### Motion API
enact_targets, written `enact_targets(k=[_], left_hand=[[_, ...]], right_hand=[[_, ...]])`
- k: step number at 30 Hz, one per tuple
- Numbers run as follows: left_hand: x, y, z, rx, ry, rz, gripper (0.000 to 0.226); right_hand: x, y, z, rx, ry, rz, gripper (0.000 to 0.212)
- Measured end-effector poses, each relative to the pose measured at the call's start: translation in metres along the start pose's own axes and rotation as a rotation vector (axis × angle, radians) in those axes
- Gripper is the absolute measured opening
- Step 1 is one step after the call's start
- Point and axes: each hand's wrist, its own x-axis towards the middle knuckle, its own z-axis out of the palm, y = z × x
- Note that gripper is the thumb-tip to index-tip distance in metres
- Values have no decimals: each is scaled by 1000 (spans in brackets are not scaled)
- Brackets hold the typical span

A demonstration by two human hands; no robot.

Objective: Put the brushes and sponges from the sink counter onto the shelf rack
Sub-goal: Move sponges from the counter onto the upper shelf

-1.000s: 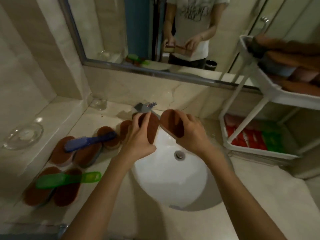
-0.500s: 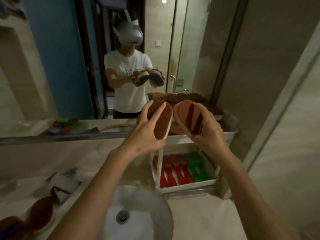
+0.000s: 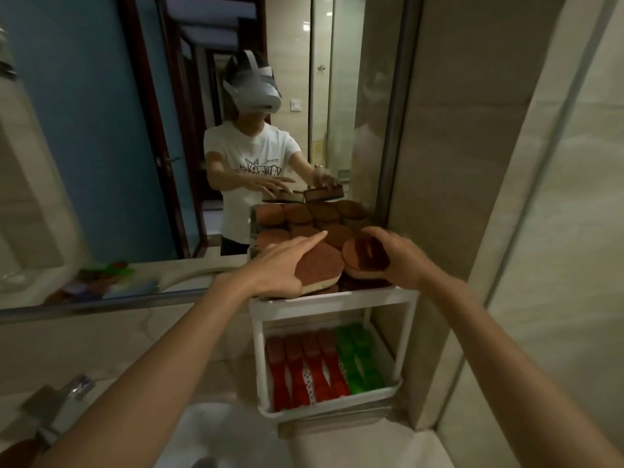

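Observation:
My left hand lies flat on an oval brown sponge with a pale base, pressing it onto the pile on the top tier of the white shelf rack. Its fingers are stretched out. My right hand grips a second brown sponge and holds it down on the pile beside the first. Several more brown sponges fill the top tier behind them. The lower tier holds red brushes and green brushes side by side.
A large mirror behind the counter reflects the person and the rack. The faucet and the white sink basin are at the bottom left. One brown sponge shows at the lower left corner. A tiled wall stands right of the rack.
Both hands have carried the two sponges from above the sink up and right to the rack's top tier. They now rest on the pile, and my left hand has flattened on its sponge.

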Motion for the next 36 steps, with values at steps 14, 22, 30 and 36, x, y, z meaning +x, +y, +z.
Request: enact_targets(k=[14, 22, 30, 36], left_hand=[[2, -9, 21, -18, 76, -100, 82], [5, -14, 15, -65, 131, -70, 85], [3, -16, 21, -70, 66, -63, 69], [3, -13, 23, 52, 60, -51, 69]], right_hand=[[13, 9, 8, -21, -169, -54, 67], [15, 13, 0, 9, -90, -91, 71], [14, 13, 8, -23, -162, -105, 64], [13, 12, 7, -23, -193, -106, 62]])
